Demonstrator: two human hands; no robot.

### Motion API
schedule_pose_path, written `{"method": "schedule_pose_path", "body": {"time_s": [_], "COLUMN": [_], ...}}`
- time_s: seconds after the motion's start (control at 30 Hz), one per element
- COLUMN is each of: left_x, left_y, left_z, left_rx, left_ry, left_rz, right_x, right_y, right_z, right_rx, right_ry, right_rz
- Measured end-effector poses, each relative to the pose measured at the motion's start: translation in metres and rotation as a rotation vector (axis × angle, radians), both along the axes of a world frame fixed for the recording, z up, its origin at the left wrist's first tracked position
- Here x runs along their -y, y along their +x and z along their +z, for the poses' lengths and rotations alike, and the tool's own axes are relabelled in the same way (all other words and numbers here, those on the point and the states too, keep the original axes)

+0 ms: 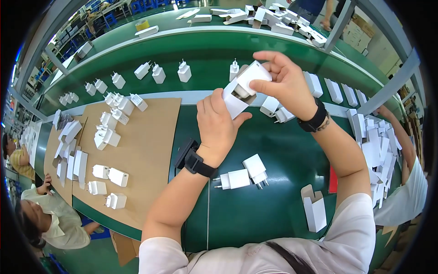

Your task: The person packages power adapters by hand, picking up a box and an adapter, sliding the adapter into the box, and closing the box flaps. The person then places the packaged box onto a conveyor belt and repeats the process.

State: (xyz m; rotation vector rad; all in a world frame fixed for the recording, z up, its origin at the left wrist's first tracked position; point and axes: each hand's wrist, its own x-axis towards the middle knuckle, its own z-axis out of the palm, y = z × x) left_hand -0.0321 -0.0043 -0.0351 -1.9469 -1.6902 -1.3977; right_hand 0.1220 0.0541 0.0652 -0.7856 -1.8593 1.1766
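Fingers of the left hand (218, 125) are pinching a small white carton (233, 101) by its side, mouth tilted up to receive; the right hand (282, 81) is closing fingertips around a white charger (253, 74), feeding it in above the green bench's (273, 146) far edge. Charger: blocky, glossy, unmarked. Two spare chargers (244, 173) are lying near the bench's middle.

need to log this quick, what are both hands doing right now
Left hand: closed on the small white box, holding it.
Right hand: closed on the white charger, at the box's open end.
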Motion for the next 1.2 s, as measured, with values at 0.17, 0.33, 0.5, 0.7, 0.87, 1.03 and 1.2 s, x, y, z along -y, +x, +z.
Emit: {"method": "schedule_pose_path", "body": {"time_s": [0.17,0.33,0.5,0.7,0.87,1.03,1.2], "left_x": [0.002,0.000,0.013,0.029,0.019,0.022,0.023], "left_y": [-0.003,-0.002,0.007,-0.003,0.003,-0.021,-0.011], "left_z": [0.002,0.004,0.021,0.039,0.022,0.016,0.034], "left_rx": [0.086,0.171,0.195,0.205,0.131,0.218,0.292], "left_ry": [-0.060,-0.090,-0.111,-0.464,-0.472,-0.441,-0.469], "left_rz": [0.032,-0.012,-0.243,-0.514,-0.630,-0.508,-0.545], "right_x": [-0.001,-0.004,0.005,-0.118,-0.179,-0.142,-0.031], "right_y": [-0.003,-0.001,-0.005,0.105,0.178,0.197,0.237], "right_z": [-0.002,-0.011,-0.038,-0.019,-0.090,-0.013,0.031], "right_rx": [0.436,0.300,-0.055,0.318,0.088,1.094,1.561], "right_ry": [0.316,0.402,-0.101,-0.342,-0.558,-0.128,-0.386], "right_rz": [-0.031,-0.089,0.123,-0.302,-0.367,-0.507,-0.311]}}
